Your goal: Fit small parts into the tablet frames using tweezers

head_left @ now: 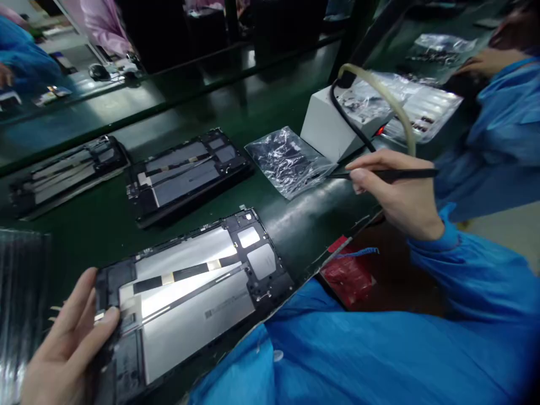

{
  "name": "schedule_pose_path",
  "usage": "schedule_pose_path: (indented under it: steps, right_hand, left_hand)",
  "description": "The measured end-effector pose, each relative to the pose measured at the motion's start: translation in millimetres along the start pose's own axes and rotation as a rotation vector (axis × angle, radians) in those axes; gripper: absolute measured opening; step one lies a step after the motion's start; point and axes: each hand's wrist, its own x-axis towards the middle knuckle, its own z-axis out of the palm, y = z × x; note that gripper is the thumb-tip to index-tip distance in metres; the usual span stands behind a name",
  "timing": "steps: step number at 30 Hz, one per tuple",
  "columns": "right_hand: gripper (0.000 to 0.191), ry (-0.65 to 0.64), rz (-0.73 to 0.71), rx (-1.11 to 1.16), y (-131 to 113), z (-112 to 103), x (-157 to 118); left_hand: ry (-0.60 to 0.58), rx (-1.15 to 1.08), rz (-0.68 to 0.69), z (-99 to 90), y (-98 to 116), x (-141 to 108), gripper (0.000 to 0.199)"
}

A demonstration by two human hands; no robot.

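My left hand (70,343) grips the left end of an opened tablet (198,332), thumb on top and fingers at the edge. Silvery plates and a dark ribbon with gold patches show inside its black frame. In my right hand (399,194) is a slim black tool, apparently tweezers (411,173), held like a pen. Its tip points left, at the near right edge of a clear plastic bag (287,160). What lies in the bag is too small to name. Whether the tip holds anything I cannot tell.
Two more opened tablets (189,171) (71,174) lie behind on the green bench. A white box (327,124) with a black cable and pale tube (394,101) stands beyond the bag. Dark plastic-wrapped material (21,315) is at left. A person in a blue sleeve (506,124) sits at right.
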Motion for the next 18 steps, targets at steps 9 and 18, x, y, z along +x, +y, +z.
schedule_pose_path:
  steps: [9,18]
  right_hand:
    - [0.02,-0.146,0.082,0.132,42,16,12]
    - [0.033,-0.07,0.08,0.127,56,37,19]
  left_hand:
    - [0.005,-0.24,-0.183,10.6,-15,0,0.078]
    - [-0.005,-0.222,-0.152,13.6,-15,4,0.076]
